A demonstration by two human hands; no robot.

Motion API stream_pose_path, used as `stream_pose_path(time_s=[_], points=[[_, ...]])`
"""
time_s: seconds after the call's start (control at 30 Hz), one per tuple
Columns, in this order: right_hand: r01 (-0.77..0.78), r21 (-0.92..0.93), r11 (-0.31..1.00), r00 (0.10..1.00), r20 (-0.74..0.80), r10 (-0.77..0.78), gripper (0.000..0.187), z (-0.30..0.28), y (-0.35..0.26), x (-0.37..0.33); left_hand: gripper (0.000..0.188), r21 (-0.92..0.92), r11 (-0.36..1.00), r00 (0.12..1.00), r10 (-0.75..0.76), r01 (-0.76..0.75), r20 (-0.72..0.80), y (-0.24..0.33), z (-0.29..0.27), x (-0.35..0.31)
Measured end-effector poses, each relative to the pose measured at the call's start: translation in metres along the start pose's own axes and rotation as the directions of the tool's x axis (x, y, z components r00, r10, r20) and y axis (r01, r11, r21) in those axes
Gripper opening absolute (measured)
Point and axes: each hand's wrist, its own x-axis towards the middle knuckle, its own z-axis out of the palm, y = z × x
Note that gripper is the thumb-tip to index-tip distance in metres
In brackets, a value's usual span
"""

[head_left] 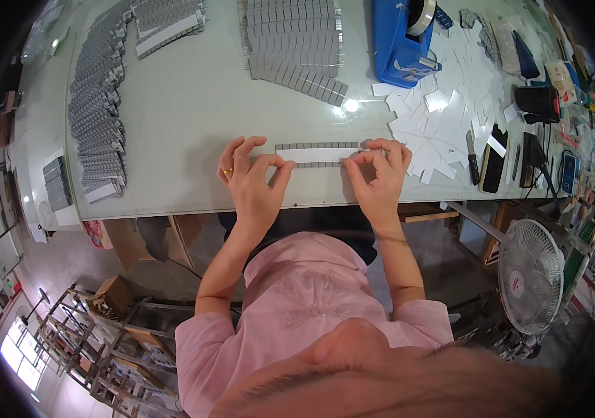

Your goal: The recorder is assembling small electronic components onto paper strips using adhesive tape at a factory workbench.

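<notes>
A grey segmented strip (304,146) lies flat on the table in front of me, with a white paper-like strip (319,155) laid lengthwise along its middle. At the left end, the thumb and forefinger of my left hand (252,177) come together on the lower corner, while its other fingers curl loosely above the table. My right hand (381,177) pinches the opposite end, its thumb and forefinger at the white strip's right tip. A ring shows on a finger of my left hand. The undersides of the fingertips are hidden.
Rows of similar grey strips (294,42) lie ahead, and a long overlapping pile (95,118) runs down the left. A blue tape dispenser (398,52) stands at the far right beside scattered white pieces (426,132). Further right are a knife (473,164) and a black phone-like slab (492,171).
</notes>
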Motion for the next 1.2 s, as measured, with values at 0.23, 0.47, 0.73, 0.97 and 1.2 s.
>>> stream_pose_path(time_s=[0.23,0.47,0.73,0.97,1.2], points=[[0.015,-0.039,0.999,1.000,-0.008,-0.015,0.017,0.000,-0.002,0.001,0.014,0.022,1.000,1.000,-0.002,0.002,0.015,0.000,0.000,-0.001],[-0.026,-0.059,0.998,0.999,-0.027,0.024,0.023,-0.002,-0.007,0.002,0.031,0.061,0.997,0.998,-0.047,0.048,-0.030,-0.001,-0.005,0.000],[-0.082,-0.004,0.997,0.996,-0.022,0.082,0.020,-0.005,0.002,-0.005,0.034,0.022,0.996,0.996,-0.089,0.088,0.031,-0.004,-0.010,0.002],[0.247,-0.220,0.944,0.954,0.228,-0.196,0.050,0.031,-0.054,-0.035,0.034,0.031,0.996,0.996,-0.084,0.084,0.010,-0.003,-0.006,0.002],[0.182,-0.365,0.913,0.966,0.237,-0.098,0.043,0.010,-0.036,-0.041,0.034,0.032,0.995,0.996,-0.095,0.095,0.001,0.000,-0.008,0.002]])
